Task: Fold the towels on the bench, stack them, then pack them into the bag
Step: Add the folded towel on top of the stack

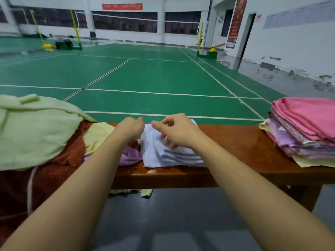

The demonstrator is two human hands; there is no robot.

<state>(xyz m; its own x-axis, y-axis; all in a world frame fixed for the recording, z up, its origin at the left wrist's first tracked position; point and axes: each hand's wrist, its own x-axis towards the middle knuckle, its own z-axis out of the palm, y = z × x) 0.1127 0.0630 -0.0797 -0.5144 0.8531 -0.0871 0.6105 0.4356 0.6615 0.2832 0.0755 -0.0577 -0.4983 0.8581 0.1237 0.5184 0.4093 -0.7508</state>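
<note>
Folding step in hand. Bench (235,142) carried an unfolded heap (36,131) at left and a folded stack (306,127) at right. Between them lay the pale blue towel (163,154), part folded; left hand (131,128) pinched its far edge, right hand (176,130) held loosely curled over it, grip unclear. Next likely: crease flat, move to the stack. No bag visible.

No text can be read here. A red banner (122,6) on the far wall, a tall red poster (236,20) beside the doorway and pale notice sheets (297,16) on the right wall carry writing too blurred to make out.
</note>
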